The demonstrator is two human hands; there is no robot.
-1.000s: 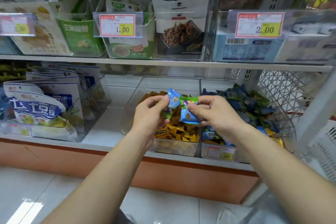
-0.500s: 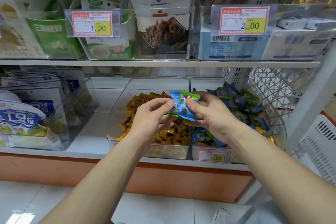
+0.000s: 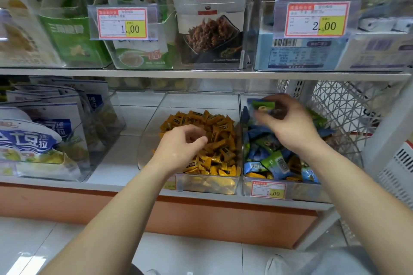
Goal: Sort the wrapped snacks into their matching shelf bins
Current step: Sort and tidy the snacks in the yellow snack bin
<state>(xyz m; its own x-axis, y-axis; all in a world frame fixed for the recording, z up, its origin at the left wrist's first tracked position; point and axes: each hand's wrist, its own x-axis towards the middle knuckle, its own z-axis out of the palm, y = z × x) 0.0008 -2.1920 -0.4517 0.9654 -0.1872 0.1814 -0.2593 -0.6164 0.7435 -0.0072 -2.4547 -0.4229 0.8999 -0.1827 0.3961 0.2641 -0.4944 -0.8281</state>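
Note:
My right hand pinches a green wrapped snack, with a blue one behind it, above the back of the clear right bin. That bin is heaped with blue and green wrapped snacks. Over the clear middle bin, my left hand hovers with fingers loosely curled and nothing in them. A pile of yellow wrapped snacks fills that bin. The held snacks are blurred by motion.
A clear bin of large blue-and-white pouches stands at the left on the same shelf. The upper shelf edge runs just above the bins and carries packets and price tags. A white wire basket is at the right.
Both hands held the blue and green snacks together in front of the bins. Now the right hand alone has carried them over the right bin, and the left hand has dropped over the yellow bin.

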